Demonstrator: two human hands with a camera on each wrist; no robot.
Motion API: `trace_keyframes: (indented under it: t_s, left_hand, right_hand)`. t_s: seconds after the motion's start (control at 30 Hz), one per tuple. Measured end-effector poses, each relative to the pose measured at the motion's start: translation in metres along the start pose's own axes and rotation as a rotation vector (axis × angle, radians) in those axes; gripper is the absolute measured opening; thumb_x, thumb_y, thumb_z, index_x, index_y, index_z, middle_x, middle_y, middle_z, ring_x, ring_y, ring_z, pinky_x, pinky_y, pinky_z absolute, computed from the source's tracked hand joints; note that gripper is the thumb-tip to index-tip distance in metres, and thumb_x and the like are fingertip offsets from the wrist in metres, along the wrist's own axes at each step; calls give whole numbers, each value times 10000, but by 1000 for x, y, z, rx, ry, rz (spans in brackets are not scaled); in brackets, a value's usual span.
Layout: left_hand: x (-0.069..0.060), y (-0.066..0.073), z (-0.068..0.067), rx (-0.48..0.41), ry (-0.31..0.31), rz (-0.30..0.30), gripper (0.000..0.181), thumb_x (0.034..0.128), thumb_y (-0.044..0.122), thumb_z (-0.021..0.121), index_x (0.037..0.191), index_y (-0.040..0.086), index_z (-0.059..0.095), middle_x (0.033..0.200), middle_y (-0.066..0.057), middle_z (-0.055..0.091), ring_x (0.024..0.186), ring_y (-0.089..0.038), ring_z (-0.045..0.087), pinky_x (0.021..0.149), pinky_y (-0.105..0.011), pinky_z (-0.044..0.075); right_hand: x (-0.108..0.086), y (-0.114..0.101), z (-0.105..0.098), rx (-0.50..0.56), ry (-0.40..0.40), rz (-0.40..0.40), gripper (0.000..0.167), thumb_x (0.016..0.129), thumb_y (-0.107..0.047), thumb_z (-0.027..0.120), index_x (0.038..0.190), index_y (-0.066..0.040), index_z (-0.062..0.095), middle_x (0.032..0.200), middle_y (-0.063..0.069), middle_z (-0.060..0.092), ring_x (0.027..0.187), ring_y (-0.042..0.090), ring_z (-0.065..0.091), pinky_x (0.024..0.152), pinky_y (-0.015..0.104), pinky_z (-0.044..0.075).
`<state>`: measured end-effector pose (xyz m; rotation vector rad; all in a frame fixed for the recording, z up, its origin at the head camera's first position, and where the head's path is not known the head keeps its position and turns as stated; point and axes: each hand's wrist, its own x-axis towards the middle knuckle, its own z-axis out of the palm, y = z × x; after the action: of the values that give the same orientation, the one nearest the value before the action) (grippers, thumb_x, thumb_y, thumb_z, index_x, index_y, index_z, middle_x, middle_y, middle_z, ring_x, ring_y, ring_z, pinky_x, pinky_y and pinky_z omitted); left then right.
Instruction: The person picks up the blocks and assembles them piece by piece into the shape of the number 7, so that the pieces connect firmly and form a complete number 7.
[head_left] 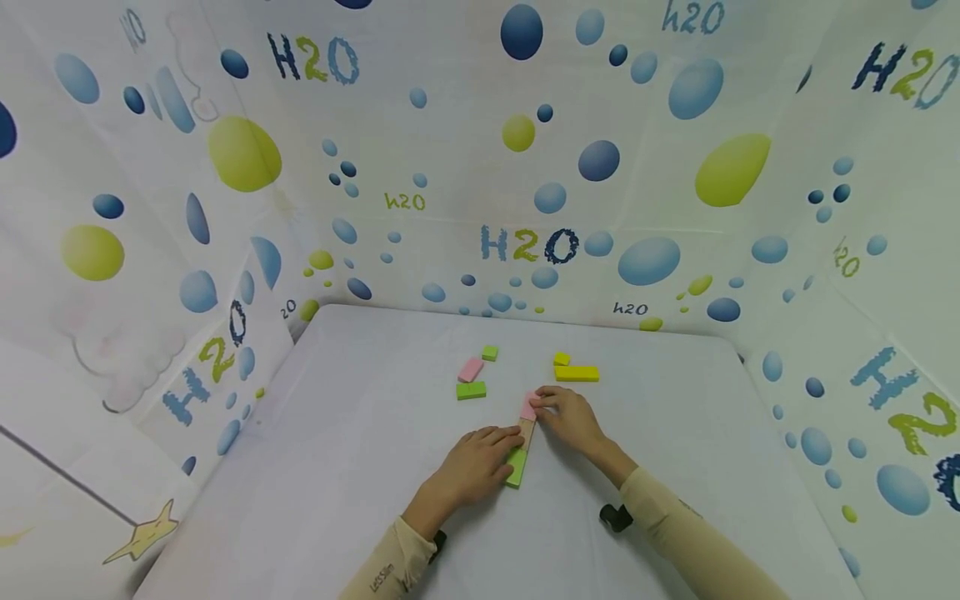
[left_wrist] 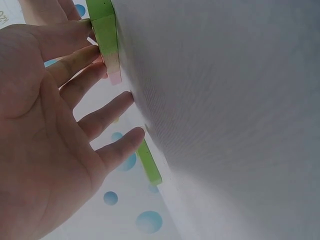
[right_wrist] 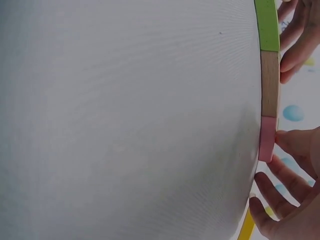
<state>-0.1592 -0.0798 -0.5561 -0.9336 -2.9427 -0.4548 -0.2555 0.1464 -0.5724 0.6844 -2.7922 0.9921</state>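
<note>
Tan sleeves [head_left: 390, 554] are nearest. Next is the left hand [head_left: 474, 462], its fingers spread and mostly straight. It is not wrapped round anything; its fingertips seem to touch the side of a row of three blocks. The green block [head_left: 513, 478] is the near end, the bare wood block [head_left: 527, 434] is in the middle, and the pink block [head_left: 528, 408] is the far end. They look end to end on the white table [head_left: 300, 467].

The right hand [head_left: 573, 417] is beside the pink block, partly open and a little bent. Its thumb touches that block and a finger is at the far end. I cannot tell how hard it pushes.

The row could go crooked if one hand pushes sideways more than the other. A finger that drags could pull a gap open. A hard squeeze from both ends could make the middle pop up.

Farther off, on the left, lie a longer green piece [head_left: 471, 391], a slanted pink piece [head_left: 471, 369] and a small green piece [head_left: 490, 353]. To the right is a yellow bar [head_left: 577, 374], with a small yellow piece [head_left: 562, 359] just behind; a careless right hand could bump them. Last comes the dotted wall [head_left: 457, 50].
</note>
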Motion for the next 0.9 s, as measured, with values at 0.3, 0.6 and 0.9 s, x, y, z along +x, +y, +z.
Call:
trace_keyframes:
  t_s: [0.3,0.6,0.9]
  left_hand:
    - [2,-2,3,-5,12,1,484,1034,263,652,1494,137,570,1586,0,503,1419,-238,495,1144,-482,433]
    - [2,-1,1,12,20,8,497,1034,287,655,1496,126,571,1578,-10,512,1406,-237,513,1142,-461,439]
    - [2,-2,2,16,12,3,512,1032,300,655,1507,133,560,1582,-1,507,1412,-230,505,1134,-464,445]
  right_hand:
    - [1,-1,1,3,12,1,201,915,-129,801,1101,-57,823,1225,93,749,1199,346,669,1059,553,496]
    - [2,-3,3,39,-5,45,161,909,-151,813,1057,-98,843,1177,49,763,1177,321,677,1057,547,496]
    - [1,-9,3,43,2,96,145,889,-194,842,983,-84,853,1125,15,773,1161,301,676,1060,530,494]
